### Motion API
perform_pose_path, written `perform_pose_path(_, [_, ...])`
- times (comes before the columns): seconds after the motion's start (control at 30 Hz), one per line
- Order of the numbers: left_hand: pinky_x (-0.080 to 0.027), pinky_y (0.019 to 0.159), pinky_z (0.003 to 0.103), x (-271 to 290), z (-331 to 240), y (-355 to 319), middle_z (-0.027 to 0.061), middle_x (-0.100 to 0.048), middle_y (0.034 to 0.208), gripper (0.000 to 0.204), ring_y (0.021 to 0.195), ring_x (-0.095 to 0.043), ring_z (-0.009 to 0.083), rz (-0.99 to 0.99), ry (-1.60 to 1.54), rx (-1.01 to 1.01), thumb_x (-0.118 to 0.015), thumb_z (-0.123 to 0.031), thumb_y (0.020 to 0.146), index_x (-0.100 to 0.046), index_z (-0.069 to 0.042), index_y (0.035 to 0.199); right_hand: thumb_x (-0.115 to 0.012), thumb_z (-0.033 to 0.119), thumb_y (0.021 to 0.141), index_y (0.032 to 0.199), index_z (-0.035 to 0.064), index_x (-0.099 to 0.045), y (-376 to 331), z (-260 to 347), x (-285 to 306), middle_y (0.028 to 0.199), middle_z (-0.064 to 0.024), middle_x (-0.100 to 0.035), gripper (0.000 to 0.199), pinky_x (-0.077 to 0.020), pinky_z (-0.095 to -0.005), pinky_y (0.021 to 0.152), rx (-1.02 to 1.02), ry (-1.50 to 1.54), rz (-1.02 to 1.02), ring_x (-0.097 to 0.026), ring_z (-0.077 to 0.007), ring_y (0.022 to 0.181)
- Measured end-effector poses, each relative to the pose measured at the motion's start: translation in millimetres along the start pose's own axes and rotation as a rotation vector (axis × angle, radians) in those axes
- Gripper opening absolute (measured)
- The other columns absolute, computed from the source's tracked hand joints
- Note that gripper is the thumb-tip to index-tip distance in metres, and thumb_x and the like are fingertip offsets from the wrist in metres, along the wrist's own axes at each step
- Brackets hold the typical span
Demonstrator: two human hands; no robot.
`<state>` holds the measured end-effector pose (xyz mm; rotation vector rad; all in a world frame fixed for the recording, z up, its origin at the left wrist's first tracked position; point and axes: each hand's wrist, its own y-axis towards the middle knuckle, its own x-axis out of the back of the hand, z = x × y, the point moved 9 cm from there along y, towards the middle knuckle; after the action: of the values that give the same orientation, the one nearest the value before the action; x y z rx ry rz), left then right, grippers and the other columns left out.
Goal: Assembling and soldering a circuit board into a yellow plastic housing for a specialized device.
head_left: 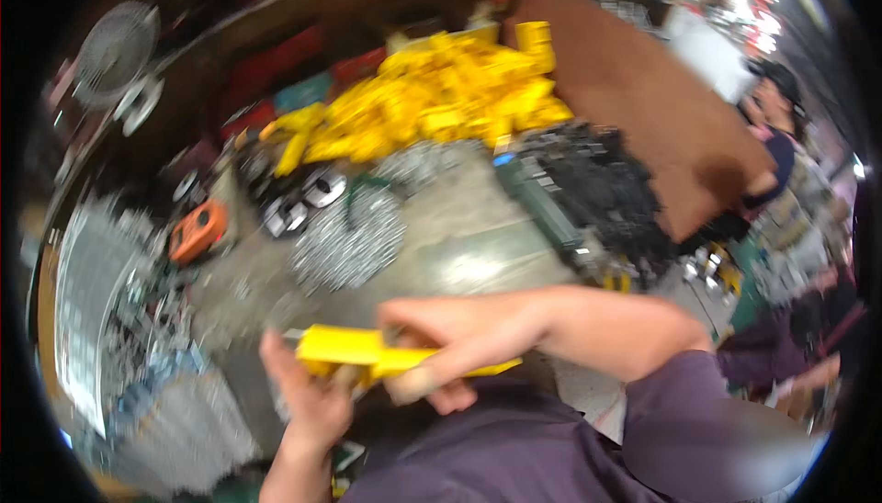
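The yellow plastic bar [367, 349], at six o'clock close to the body, is clamped at both ends so it stays level: left hand [308, 393] cupping it from below, right hand [450, 342] pinching its top, a yellow parts heap [441, 99] at twelve o'clock.

A heap of yellow parts [441, 99] lies at the far middle of the bench [459, 255], with a brown board [643, 90] to its right. Right of centre sits a pile of black parts [611, 195], a green bar [542, 204] along its left edge. A heap of small silver pieces [349, 241] lies mid-bench, shiny rings [308, 200] just beyond it. An orange tool [197, 232] rests to the left. A fan [115, 44] stands far left. Another person [781, 117] is at the far right
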<state>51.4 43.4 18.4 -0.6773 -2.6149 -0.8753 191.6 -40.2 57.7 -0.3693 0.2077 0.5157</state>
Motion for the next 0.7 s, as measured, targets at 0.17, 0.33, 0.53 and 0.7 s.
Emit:
perform_pose_path(0.17, [-0.038,0.101,0.047,-21.5,-13.8,26.7,0.0217,-0.053,0.122,0.084,0.115,-0.051,0.0407,0.200,-0.144,0.172,-0.086,-0.019,0.067,-0.038,0.000,0.134,-0.080,0.027,0.077,0.116,0.0042,-0.045,-40.7,51.9,28.7,0.092,-0.0126,-0.059,0.057,-0.0490,-0.0359,0.073,0.231,-0.684,-0.318,-0.061,-0.0248,0.080])
perform_pose_path(0.33, [-0.039,0.102,0.049,-45.1,-20.8,21.2,0.0279,-0.049,0.126,0.097,0.120,-0.047,0.0448,0.524,0.194,0.051,-0.088,-0.034,0.061,-0.036,0.007,0.132,-0.076,0.012,0.068,0.108,0.0064,-0.055,-41.6,50.5,30.2,0.096,-0.0112,-0.062,0.045,-0.0495,-0.0433,0.074,0.113,-1.287,-0.397,-0.062,-0.0352,0.090])
perform_pose_path(0.53, [-0.044,0.090,0.046,-50.6,-9.0,10.8,0.0215,-0.058,0.111,0.081,0.104,-0.055,0.0410,0.495,0.199,-0.032,-0.084,-0.023,0.067,-0.039,0.002,0.129,-0.071,0.010,0.070,0.108,0.0086,-0.056,-29.6,-5.7,38.5,0.099,-0.0095,-0.061,0.040,-0.0496,-0.0401,0.077,0.002,-1.492,-0.359,-0.061,-0.0311,0.092])
perform_pose_path(0.7, [-0.045,0.087,0.045,-50.9,-6.1,12.1,0.0203,-0.059,0.109,0.082,0.101,-0.056,0.0409,0.502,0.176,-0.031,-0.085,-0.023,0.066,-0.039,0.001,0.129,-0.071,0.008,0.069,0.107,0.0089,-0.056,-36.8,-0.2,46.6,0.097,-0.0088,-0.059,0.041,-0.0490,-0.0416,0.078,0.072,-1.490,-0.462,-0.061,-0.0305,0.091])
